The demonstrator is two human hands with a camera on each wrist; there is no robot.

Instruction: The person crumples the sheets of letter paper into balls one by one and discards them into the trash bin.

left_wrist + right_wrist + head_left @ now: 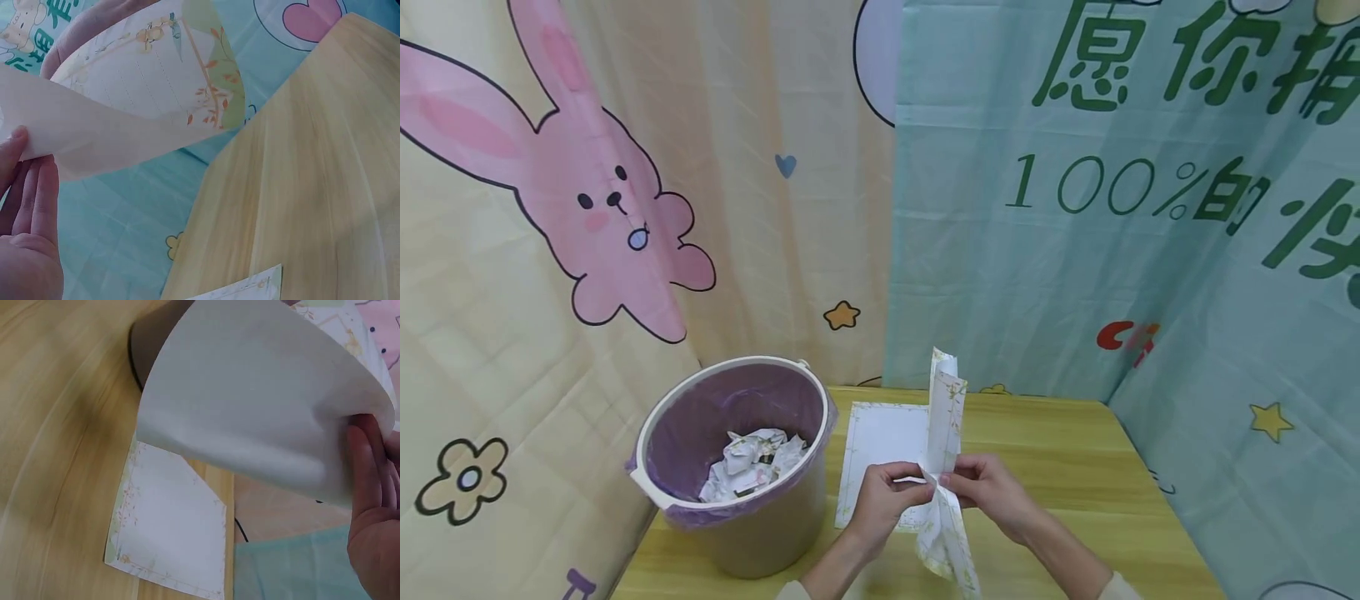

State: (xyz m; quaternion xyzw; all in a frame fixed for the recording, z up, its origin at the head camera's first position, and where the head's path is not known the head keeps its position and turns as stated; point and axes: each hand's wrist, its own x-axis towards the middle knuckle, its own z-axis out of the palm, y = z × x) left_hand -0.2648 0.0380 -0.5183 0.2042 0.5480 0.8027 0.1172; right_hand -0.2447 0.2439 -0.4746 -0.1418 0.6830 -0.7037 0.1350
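Note:
Both hands hold a sheet of patterned stationery paper [946, 425] upright above the table, bent and creased at its middle. My left hand [880, 504] pinches it between thumb and fingers from the left, and my right hand [992, 498] pinches it from the right, close by. In the left wrist view the thumb of the left hand [31, 231] lies on the sheet's plain back. The right wrist view shows the right hand [378, 519] gripping the curved sheet [250, 394]. Behind and below lies more printed paper [872, 446], flat on the table.
A bin [775, 537] with a purple liner stands on the left of the wooden table [1067, 483], holding crumpled paper [752, 462]. Printed curtains [1000, 275] hang behind the table and along both sides.

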